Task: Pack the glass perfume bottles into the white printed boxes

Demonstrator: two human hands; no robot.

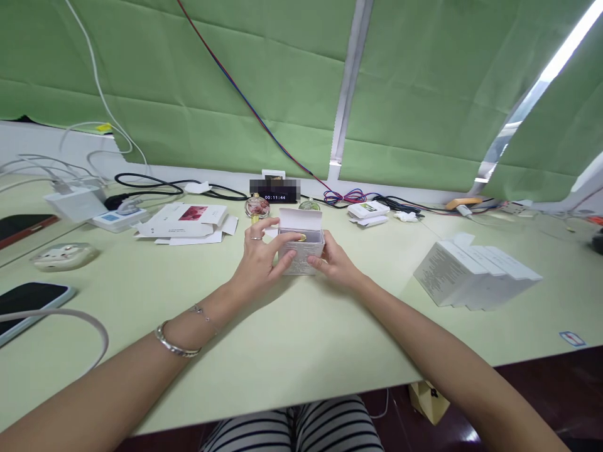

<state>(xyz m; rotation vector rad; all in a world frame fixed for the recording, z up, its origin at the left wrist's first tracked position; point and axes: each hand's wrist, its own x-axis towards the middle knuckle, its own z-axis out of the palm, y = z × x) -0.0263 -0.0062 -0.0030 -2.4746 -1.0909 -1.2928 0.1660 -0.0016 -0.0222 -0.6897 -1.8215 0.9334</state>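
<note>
A small white carton [300, 258] with printed text on its front stands on the table, its lid flap raised at the back. Inside the opening, the gold top of an item [302, 238] shows; the rest of it is hidden by the walls. My left hand [266, 251] is at the carton's left side, thumb against the front face and index finger reaching over the opening to the gold top. My right hand [336, 260] grips the right side, thumb on the front and fingers around the edge. Behind stand a round decorated bottle [257, 206] and a green-tinted one [309, 204], partly hidden.
Several white cartons [471, 276] stand in a row at right. Flattened packaging [188, 223] lies at left, near a power strip [117, 218] and a phone [32, 300]. A timer display [274, 196] and cables [346, 198] line the back edge.
</note>
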